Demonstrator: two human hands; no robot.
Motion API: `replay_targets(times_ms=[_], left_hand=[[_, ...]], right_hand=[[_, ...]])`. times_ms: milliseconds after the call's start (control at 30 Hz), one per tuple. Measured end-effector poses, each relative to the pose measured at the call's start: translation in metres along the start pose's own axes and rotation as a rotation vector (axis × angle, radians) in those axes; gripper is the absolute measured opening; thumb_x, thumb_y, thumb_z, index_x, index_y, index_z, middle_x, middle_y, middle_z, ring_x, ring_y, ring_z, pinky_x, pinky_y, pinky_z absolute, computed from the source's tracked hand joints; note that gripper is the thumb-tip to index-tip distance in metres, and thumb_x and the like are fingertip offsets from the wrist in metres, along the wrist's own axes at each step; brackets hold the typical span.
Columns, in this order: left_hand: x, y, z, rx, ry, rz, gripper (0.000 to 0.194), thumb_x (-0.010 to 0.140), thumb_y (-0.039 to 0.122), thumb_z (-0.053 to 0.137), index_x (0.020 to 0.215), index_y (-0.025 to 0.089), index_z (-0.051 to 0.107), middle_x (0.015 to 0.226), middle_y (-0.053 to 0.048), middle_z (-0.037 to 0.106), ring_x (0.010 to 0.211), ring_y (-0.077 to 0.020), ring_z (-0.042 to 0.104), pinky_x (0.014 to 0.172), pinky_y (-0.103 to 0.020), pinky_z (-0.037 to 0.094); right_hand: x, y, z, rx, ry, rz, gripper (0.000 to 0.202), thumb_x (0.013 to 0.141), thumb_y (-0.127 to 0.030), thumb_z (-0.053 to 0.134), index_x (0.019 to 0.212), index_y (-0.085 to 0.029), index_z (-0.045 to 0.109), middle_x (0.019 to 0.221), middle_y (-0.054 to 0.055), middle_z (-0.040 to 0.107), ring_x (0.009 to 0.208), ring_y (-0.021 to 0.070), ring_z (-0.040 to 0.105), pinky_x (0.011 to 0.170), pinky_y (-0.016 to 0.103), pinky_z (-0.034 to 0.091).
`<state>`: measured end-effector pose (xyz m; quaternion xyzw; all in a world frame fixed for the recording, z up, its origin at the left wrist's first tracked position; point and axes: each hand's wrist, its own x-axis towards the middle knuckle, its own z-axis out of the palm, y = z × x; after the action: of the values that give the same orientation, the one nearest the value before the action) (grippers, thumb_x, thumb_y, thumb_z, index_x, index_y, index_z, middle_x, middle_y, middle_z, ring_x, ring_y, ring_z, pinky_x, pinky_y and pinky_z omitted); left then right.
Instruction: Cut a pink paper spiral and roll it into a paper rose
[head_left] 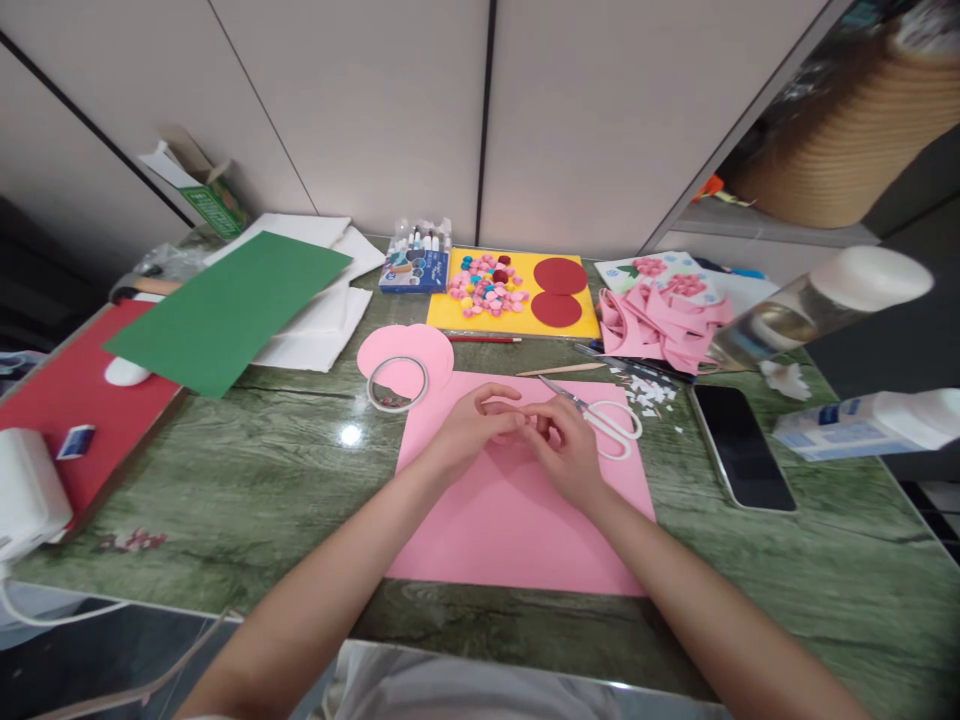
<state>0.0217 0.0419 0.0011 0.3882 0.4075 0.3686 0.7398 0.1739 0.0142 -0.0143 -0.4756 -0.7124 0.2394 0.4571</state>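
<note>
Over a pink sheet of paper [517, 530], my left hand [482, 425] and my right hand [564, 440] meet, fingertips pinched together. Whatever lies between the fingers is mostly hidden; a bit of pink shows there, too small to name. White-handled scissors [616, 430] rest on the sheet's upper right, just beyond my right hand. Left of my hands, a roll of tape [397, 384] overlaps pink paper circles [420, 347]. A pale wooden stick [559, 369] lies along the sheet's far edge.
Coloured pom-poms [487, 285] and dark red circles [556, 310] lie on yellow paper [465, 318]. Pink paper scraps [660, 325], white bits [646, 392], a phone [741, 445] and bottles [870, 425] stand or lie rightward. Green paper [232, 310] and a marker box [415, 265] are farther left.
</note>
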Motion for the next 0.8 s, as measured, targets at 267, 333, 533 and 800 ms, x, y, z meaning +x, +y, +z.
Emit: replay_targets(times_ms=[267, 333, 533, 800], left_hand=[[-0.003, 0.003, -0.001, 0.105, -0.012, 0.024, 0.034, 0.067, 0.025, 0.069, 0.097, 0.018, 0.054, 0.077, -0.002, 0.064, 0.066, -0.0114, 0.060, 0.064, -0.024, 0.044], [-0.003, 0.003, 0.001, 0.095, 0.005, 0.038, 0.035, 0.067, 0.025, 0.070, 0.096, 0.017, 0.054, 0.075, -0.002, 0.064, 0.065, -0.0110, 0.060, 0.065, -0.024, 0.045], [-0.002, 0.001, 0.004, 0.040, 0.000, 0.048, 0.034, 0.066, 0.023, 0.071, 0.095, 0.015, 0.055, 0.075, -0.002, 0.065, 0.067, -0.0106, 0.060, 0.069, -0.025, 0.046], [-0.002, -0.005, 0.007, 0.035, 0.011, 0.026, 0.034, 0.063, 0.019, 0.073, 0.092, 0.015, 0.056, 0.070, 0.000, 0.064, 0.065, -0.0100, 0.060, 0.069, -0.025, 0.046]], right_hand=[[-0.002, 0.006, 0.001, -0.037, -0.060, -0.005, 0.017, 0.087, -0.018, 0.049, 0.098, -0.023, 0.061, 0.069, -0.001, 0.048, 0.064, 0.0141, 0.047, 0.058, 0.028, 0.040], [-0.002, 0.006, 0.001, -0.051, -0.023, 0.006, 0.013, 0.086, -0.018, 0.051, 0.093, -0.023, 0.061, 0.066, -0.002, 0.045, 0.062, 0.0137, 0.046, 0.057, 0.027, 0.039], [0.000, 0.004, 0.002, -0.059, 0.014, 0.045, 0.006, 0.082, -0.018, 0.055, 0.084, -0.022, 0.059, 0.064, -0.004, 0.044, 0.060, 0.0129, 0.045, 0.055, 0.026, 0.037], [0.000, 0.005, 0.005, -0.019, 0.026, 0.114, 0.011, 0.078, -0.019, 0.058, 0.071, -0.021, 0.051, 0.064, -0.005, 0.045, 0.057, 0.0113, 0.043, 0.053, 0.024, 0.035]])
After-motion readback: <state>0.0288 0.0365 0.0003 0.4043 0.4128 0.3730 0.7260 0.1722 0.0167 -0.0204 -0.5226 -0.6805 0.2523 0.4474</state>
